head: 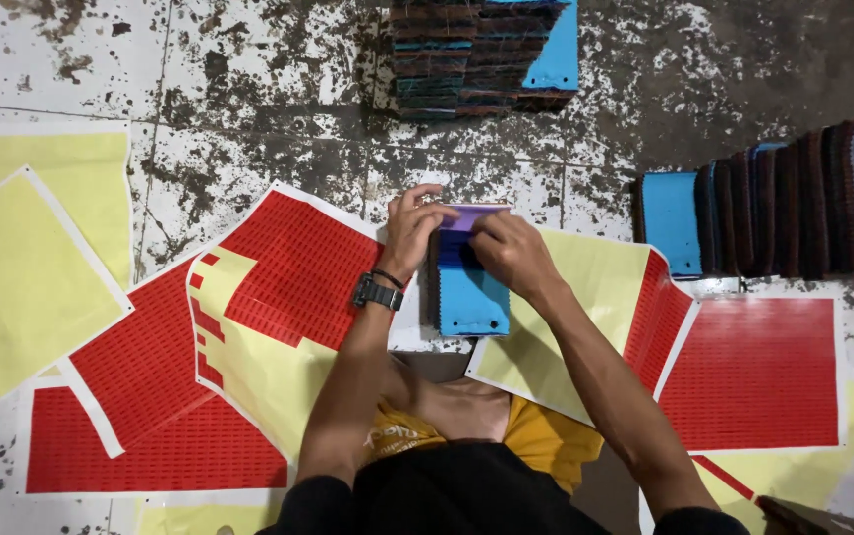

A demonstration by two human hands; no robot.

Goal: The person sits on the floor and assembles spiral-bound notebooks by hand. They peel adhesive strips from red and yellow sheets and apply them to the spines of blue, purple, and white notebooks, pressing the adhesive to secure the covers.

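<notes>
A small fabric swatch book with a blue cover (473, 297) lies on the floor in front of me, its dark sample edges showing on the left side. My left hand (410, 230), with a black watch on the wrist, pinches the top left of the book. My right hand (512, 253) presses on its top edge, fingers over a purple swatch (476, 215) at the top. Both hands touch the book at once.
Red sticker sheets (754, 372) and yellow backing sheets (20, 267) lie spread over the stained floor. A stack of swatch books (476, 54) stands at the top centre. A row of blue-covered books (794, 203) leans at the right.
</notes>
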